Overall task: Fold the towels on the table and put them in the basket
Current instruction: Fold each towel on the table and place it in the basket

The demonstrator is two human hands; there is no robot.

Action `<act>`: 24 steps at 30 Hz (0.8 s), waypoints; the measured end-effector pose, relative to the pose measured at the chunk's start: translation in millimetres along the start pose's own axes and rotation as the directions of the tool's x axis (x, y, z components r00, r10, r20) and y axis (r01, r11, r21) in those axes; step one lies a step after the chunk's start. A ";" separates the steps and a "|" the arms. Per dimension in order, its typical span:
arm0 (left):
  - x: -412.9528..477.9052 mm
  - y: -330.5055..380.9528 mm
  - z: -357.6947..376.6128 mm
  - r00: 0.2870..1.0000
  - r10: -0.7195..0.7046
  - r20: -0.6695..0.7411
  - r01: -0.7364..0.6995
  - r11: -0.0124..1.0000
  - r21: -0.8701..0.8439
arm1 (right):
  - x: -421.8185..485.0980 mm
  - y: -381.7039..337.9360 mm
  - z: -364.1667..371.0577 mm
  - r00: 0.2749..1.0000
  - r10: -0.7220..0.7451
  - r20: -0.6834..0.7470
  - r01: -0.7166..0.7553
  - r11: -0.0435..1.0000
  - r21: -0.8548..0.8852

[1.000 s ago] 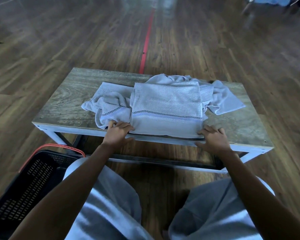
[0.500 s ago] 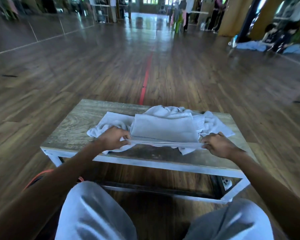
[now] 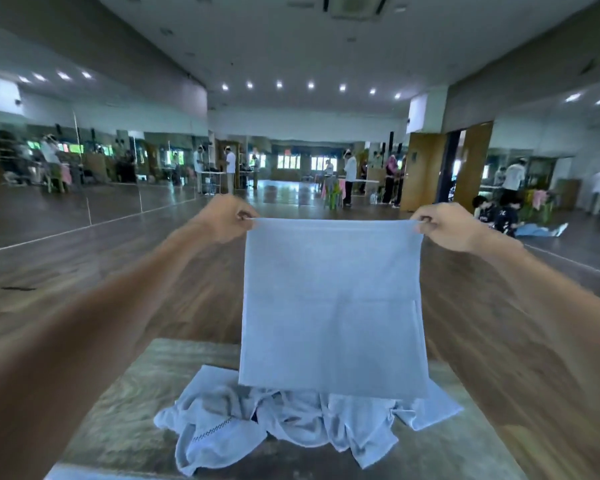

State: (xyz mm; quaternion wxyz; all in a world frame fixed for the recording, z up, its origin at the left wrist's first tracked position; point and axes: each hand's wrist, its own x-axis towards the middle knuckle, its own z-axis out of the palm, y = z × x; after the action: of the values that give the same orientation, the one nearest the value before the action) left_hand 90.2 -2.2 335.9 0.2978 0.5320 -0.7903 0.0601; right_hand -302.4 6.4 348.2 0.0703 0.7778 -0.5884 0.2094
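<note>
A light blue-grey towel (image 3: 333, 306) hangs folded in the air in front of me, its lower edge just above the table. My left hand (image 3: 227, 216) pinches its top left corner and my right hand (image 3: 445, 225) pinches its top right corner, both arms stretched forward. Below it, a crumpled heap of towels (image 3: 278, 424) of the same colour lies on the wooden table (image 3: 125, 403). The basket is out of view.
The table's near edge lies at the bottom of the frame. Beyond it stretches a wide wooden floor (image 3: 66, 265). Several people stand at tables far back in the hall, and some sit on the floor at the right (image 3: 499, 216).
Both hands have lifted the folded towel off the heap, from table height to eye level. My view has tilted up from the table toward the hall, and the basket has left the frame.
</note>
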 end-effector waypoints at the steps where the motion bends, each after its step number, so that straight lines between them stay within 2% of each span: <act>1: 4.2 2.9 -9.5 1.000 0.013 -0.020 -0.013 1.000 0.006 | 0.2 -1.9 -10.9 0.999 0.006 0.044 -0.007 1.000 0.022; 3: 9.0 6.3 -25.7 0.999 0.034 0.014 -0.035 0.999 0.028 | -6.0 -7.7 -31.6 0.968 0.036 0.247 -0.054 0.996 0.069; 4: 10.0 7.6 -32.1 0.997 0.040 0.059 -0.042 0.999 0.033 | -9.0 -11.2 -39.6 0.954 0.039 0.296 -0.067 0.994 0.085; 5: 10.4 10.1 -37.4 0.995 0.043 0.092 -0.046 0.998 0.032 | -9.1 -12.6 -44.8 0.965 0.033 0.260 -0.063 0.993 0.105; 6: 11.6 12.0 -41.2 0.995 0.038 0.091 -0.041 0.999 0.023 | -8.3 -12.8 -48.7 0.990 0.025 0.138 -0.041 0.992 0.120; 7: 13.4 13.1 -43.7 0.999 0.022 0.034 -0.023 1.000 0.012 | -6.4 -12.0 -51.0 1.000 0.017 0.004 -0.017 0.991 0.134; 8: 15.5 12.8 -45.9 0.997 0.006 -0.078 -0.004 1.000 0.024 | -5.1 -12.3 -53.7 0.999 0.011 -0.042 -0.005 0.990 0.144; 9: 16.6 12.6 -49.0 0.985 -0.005 -0.175 0.014 0.999 0.050 | -5.1 -14.1 -56.4 1.000 0.002 0.005 -0.003 0.989 0.147; 10: 16.8 12.2 -52.4 0.982 -0.006 -0.187 0.018 0.998 0.063 | -5.9 -15.2 -58.9 0.996 -0.002 0.085 -0.010 0.990 0.143; 11: 16.5 11.3 -56.1 0.995 0.001 -0.105 0.002 0.999 0.037 | -7.5 -15.5 -61.8 0.993 0.002 0.119 -0.019 0.990 0.141; 13: 13.7 12.4 -62.4 0.987 0.006 0.160 0.006 0.998 -0.070 | -10.3 -13.2 -68.1 0.999 0.012 0.040 -0.018 0.987 0.161; 14: 12.3 12.8 -63.5 0.979 0.002 0.204 0.019 0.995 -0.103 | -10.1 -11.1 -69.8 1.000 0.010 0.026 -0.014 0.985 0.173; 16: 12.6 13.3 -63.2 0.995 0.012 0.099 -0.002 0.995 -0.105 | -13.2 -10.0 -71.0 0.997 0.022 0.072 -0.035 0.980 0.196; 18: 14.3 14.1 -60.4 0.999 0.016 -0.050 -0.020 0.996 -0.084 | -16.5 -10.4 -69.8 0.999 0.037 0.016 -0.039 0.978 0.203; 20: 12.9 15.4 -57.3 0.990 0.025 -0.142 -0.036 0.996 -0.079 | -17.4 -13.6 -66.7 0.999 0.000 -0.055 0.008 0.987 0.161; 22: 12.3 14.3 -55.8 0.983 0.034 -0.180 -0.051 0.994 -0.093 | -19.7 -18.0 -64.3 0.993 -0.025 -0.116 0.040 0.991 0.128; 24: 9.4 13.6 -57.4 0.994 0.028 -0.104 -0.044 0.987 -0.154 | -23.0 -19.1 -64.9 0.999 -0.002 -0.053 0.011 0.987 0.163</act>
State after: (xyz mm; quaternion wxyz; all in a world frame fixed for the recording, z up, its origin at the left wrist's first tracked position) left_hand 99.2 19.6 390.7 0.3773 0.4890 -0.7859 0.0302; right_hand -305.2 55.6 400.0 0.0225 0.7771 -0.5646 0.2772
